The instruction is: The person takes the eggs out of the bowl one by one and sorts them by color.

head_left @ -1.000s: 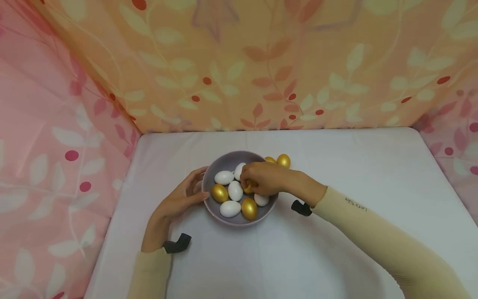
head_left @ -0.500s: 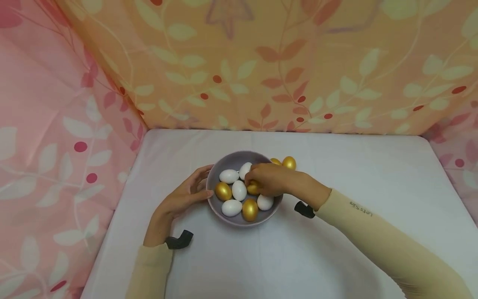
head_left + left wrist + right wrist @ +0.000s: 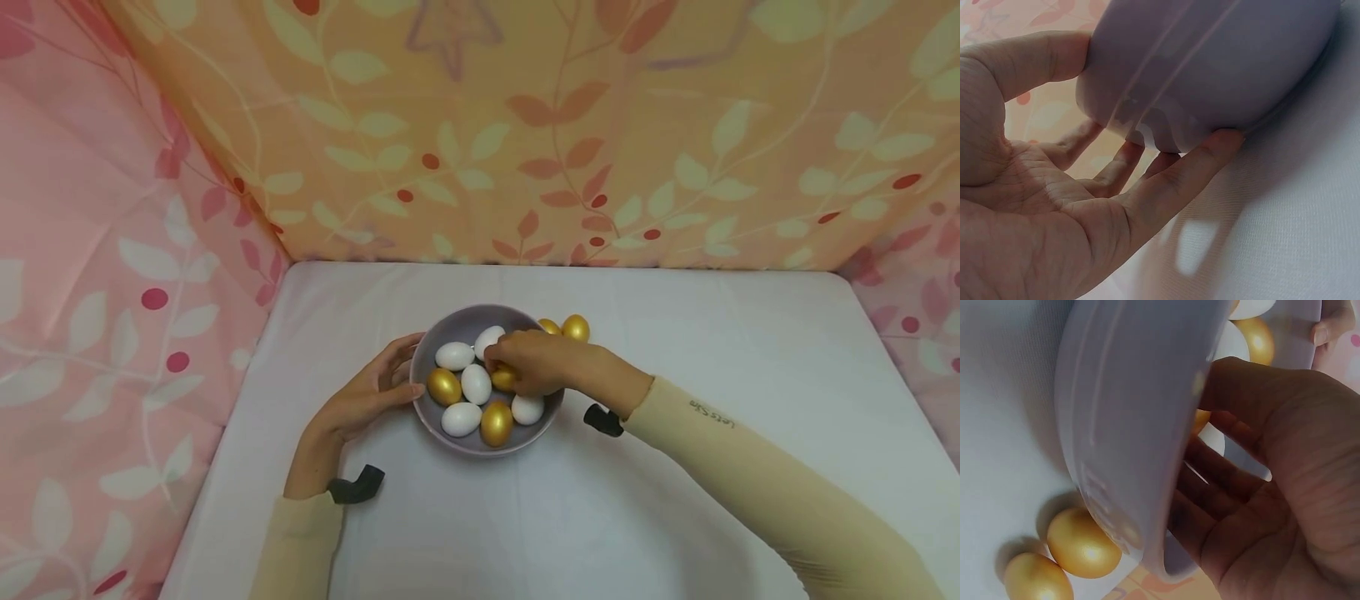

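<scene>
On the near part of the white table (image 3: 675, 333), the left hand (image 3: 367, 396) rests with relaxed fingers against the outer wall of the purple bowl (image 3: 450, 321), steadying it. Beyond it, the right hand (image 3: 536, 362) reaches into the bowl, fingertips pinching a gold egg (image 3: 501, 379) among white eggs (image 3: 475, 383) and other gold eggs (image 3: 443, 387). Farther back, just behind the bowl, two gold eggs (image 3: 575, 327) lie on the table before the patterned cloth (image 3: 525, 125).
</scene>
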### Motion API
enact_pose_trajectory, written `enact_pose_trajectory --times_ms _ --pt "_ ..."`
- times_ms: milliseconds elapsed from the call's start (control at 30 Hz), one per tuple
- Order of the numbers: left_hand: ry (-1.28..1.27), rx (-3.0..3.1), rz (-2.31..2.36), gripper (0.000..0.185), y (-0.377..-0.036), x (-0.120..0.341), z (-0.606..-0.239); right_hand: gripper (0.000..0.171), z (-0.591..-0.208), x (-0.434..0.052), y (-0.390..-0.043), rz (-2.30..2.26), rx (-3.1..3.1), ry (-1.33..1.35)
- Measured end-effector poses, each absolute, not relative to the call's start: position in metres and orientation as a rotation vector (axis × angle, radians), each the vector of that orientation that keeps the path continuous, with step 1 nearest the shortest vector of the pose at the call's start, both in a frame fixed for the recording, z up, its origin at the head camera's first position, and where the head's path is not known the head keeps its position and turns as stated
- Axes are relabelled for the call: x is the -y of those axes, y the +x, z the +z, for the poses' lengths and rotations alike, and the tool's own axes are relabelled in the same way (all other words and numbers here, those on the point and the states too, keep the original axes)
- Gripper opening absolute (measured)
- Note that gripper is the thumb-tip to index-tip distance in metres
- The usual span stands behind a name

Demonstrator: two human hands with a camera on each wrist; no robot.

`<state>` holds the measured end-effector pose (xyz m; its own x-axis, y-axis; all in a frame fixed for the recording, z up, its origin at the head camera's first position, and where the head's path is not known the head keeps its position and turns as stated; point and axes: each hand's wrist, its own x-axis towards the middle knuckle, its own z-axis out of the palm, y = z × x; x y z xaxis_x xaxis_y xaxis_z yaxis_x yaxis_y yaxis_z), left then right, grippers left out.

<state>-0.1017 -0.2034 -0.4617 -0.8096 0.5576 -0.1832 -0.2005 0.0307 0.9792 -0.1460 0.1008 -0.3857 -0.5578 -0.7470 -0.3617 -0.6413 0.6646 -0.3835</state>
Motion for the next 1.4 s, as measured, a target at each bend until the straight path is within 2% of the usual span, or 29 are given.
enact_pose_trajectory --times_ms 300,667,1067,1400 --pt "0.355 -1.803 1.816 0.08 -0.105 0.205 -0.462 0.029 -0.378 -0.102 -0.146 -0.255 -2.436 -1.12" --pt "0.345 -1.786 1.824 0.08 -0.101 0.204 -0.463 0.033 -0.374 -0.117 -0.129 -0.533 -2.576 -1.067" --pt "0.378 -1.774 1.85 0.08 -0.101 0.205 -0.465 0.037 -0.371 -0.153 -0.121 -1.202 -2.626 -0.9" --pt "0.342 -1.772 1.838 0.08 -0.1 0.203 -0.464 0.041 -0.382 -0.185 -0.108 -1.451 -2.723 -0.653"
